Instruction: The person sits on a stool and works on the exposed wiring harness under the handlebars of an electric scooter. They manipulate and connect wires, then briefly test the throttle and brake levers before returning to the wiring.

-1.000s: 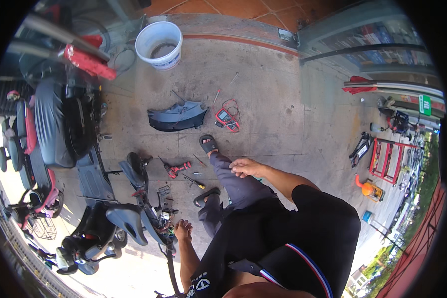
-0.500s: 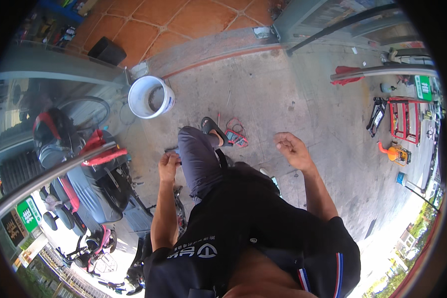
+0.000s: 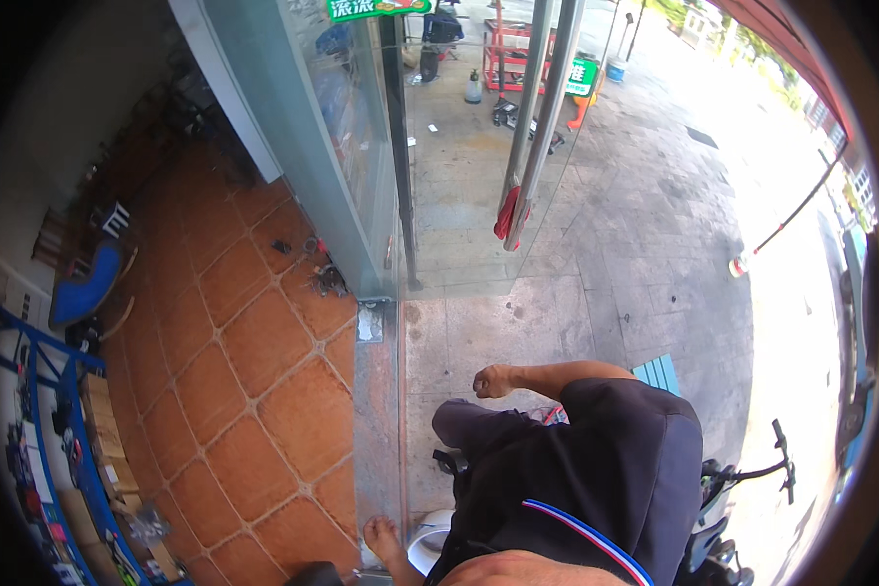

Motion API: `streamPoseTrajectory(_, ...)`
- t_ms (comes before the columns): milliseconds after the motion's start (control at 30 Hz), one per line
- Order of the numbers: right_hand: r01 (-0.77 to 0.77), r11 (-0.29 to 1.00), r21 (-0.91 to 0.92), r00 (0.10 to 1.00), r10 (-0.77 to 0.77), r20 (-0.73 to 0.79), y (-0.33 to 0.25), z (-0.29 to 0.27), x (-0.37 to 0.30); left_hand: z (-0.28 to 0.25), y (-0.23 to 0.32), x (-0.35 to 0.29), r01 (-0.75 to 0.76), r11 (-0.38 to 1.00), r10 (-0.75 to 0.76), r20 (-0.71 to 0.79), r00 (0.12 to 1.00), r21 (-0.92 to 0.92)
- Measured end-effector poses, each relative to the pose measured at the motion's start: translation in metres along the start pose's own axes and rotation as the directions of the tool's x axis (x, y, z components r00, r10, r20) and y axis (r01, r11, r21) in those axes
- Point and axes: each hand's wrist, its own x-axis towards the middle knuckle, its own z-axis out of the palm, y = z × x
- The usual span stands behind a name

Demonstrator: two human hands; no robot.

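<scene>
My right hand (image 3: pixel 493 381) hangs over the paving in front of my bent knee, its fingers loosely curled with nothing seen in them. Low in the view, my left hand (image 3: pixel 383 539) is beside a white bucket (image 3: pixel 430 542), over the stone threshold; its fingers look loosely apart and hold nothing visible. My body covers much of the bucket. Just past my right forearm, a small red piece of the meter with its leads (image 3: pixel 555 415) shows; the rest is hidden.
A glass door (image 3: pixel 459 195) with long metal handles and a red cloth (image 3: pixel 507 217) stands ahead. Orange tiles (image 3: pixel 254 391) and a blue shelf rack (image 3: pixel 68 420) are at left. Beyond the glass is a red cart (image 3: pixel 503 68); a bicycle (image 3: pixel 752 479) stands at lower right.
My view and body have turned left toward the doorway. The bucket now lies low beside my left hand, and the meter is mostly hidden. My right hand's fingers are more curled.
</scene>
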Motion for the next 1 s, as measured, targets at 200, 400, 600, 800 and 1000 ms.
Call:
streamPoseTrajectory(200, -0.335, 0.942, -0.013, 0.939, 0.333, -0.083, -0.025, 0.020, 0.070, -0.023, 0.154, 0.182, -0.164, 0.986, 0.166, 0.189, 0.968, -0.027)
streamPoseTrajectory(400, -0.095, 0.965, -0.245, 0.985, 0.127, 0.120, -0.186, -0.021, 0.268, -0.015, 0.244, 0.250, -0.038, 0.984, 0.034, -0.023, 0.999, -0.172)
streamPoseTrajectory(600, 0.614, 0.787, 0.051, 0.783, -0.600, -0.164, -0.475, -0.127, 0.538, -0.126, 0.247, 0.277, 0.288, 0.744, -0.219, 0.188, 0.958, -0.603)
streamPoseTrajectory(800, 0.830, 0.556, -0.045, 0.519, -0.800, -0.301, -0.646, -0.097, 0.743, -0.183, 0.210, 0.299, 0.304, 0.643, -0.673, -0.330, 0.662, -0.703)
streamPoseTrajectory(1000, 0.328, 0.885, -0.332, 0.942, -0.280, 0.184, -0.591, 0.027, 0.836, -0.265, 0.253, 0.363, 0.507, 0.856, -0.431, -0.405, 0.806, 0.098)
